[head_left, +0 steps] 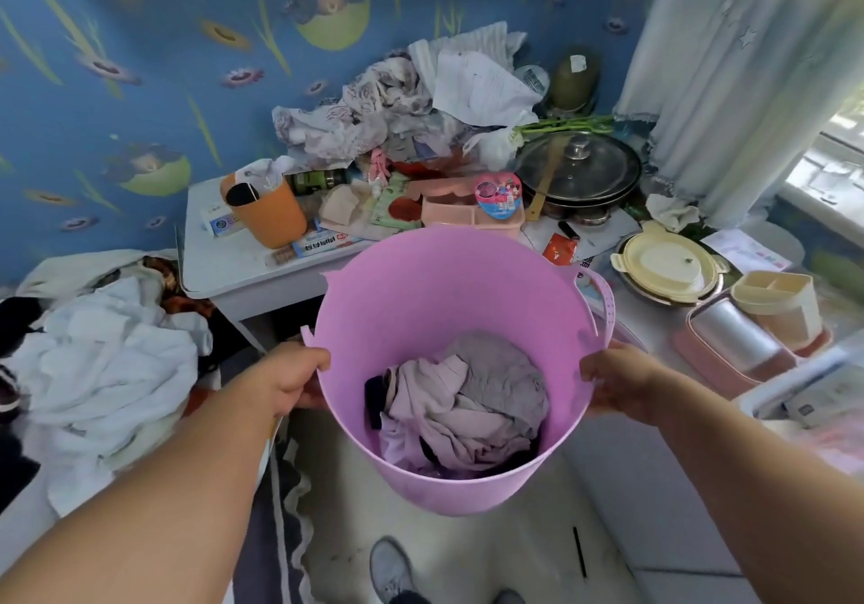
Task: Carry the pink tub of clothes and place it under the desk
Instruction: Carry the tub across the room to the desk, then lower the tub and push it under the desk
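Observation:
The pink tub point(421, 295) is held up above the floor in the middle of the view, in front of the white desk point(219, 271). Inside it lie crumpled clothes point(463, 402) in pale pink, grey and dark tones. My left hand point(294, 379) grips the tub's left rim. My right hand point(612, 383) grips the right rim, just below a pink loop handle point(603, 304). The tub's far rim overlaps the desk's front edge in the view. A dark gap under the desk point(276, 318) shows to the tub's left.
The desk top is crowded: an orange cup point(271, 217), a pink box point(467, 215), a pot with a glass lid point(579, 168), a heap of cloth and papers point(402, 103). White laundry point(103, 369) lies piled at left. Containers point(748, 323) stand at right. My shoe point(392, 571) is on the floor.

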